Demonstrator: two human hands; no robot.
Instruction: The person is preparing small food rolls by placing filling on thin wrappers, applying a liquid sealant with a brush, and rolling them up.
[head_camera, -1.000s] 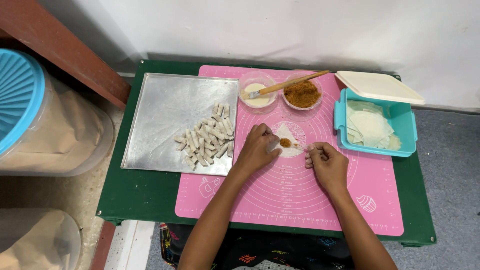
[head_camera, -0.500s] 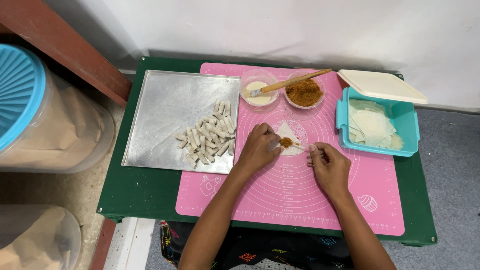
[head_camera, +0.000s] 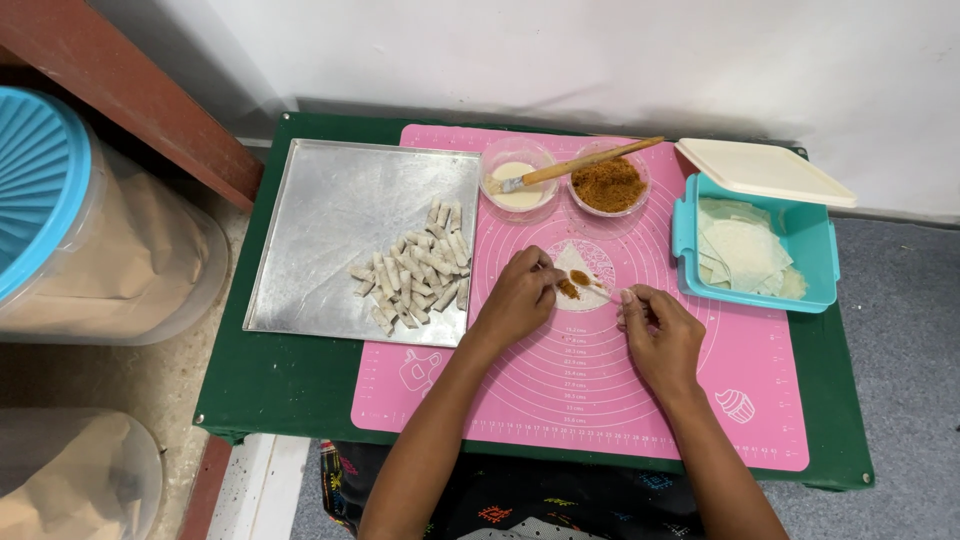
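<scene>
On the pink baking mat (head_camera: 600, 400), a small triangular wrapper (head_camera: 585, 275) lies with a dab of brown filling (head_camera: 574, 283) on it. The left hand (head_camera: 515, 300) pinches the wrapper's left edge, fingertips curled onto it. The right hand (head_camera: 658, 330) sits just right of the wrapper, fingers bunched at its corner; whether they grip it, I cannot tell. Left of the mat, a metal tray (head_camera: 330, 220) holds a heap of finished rolls (head_camera: 415, 265). At the mat's far edge stand a paste bowl with a brush (head_camera: 575, 165) and a bowl of filling (head_camera: 610, 183). Right of the mat, a teal box (head_camera: 815, 265) holds spare wrappers.
</scene>
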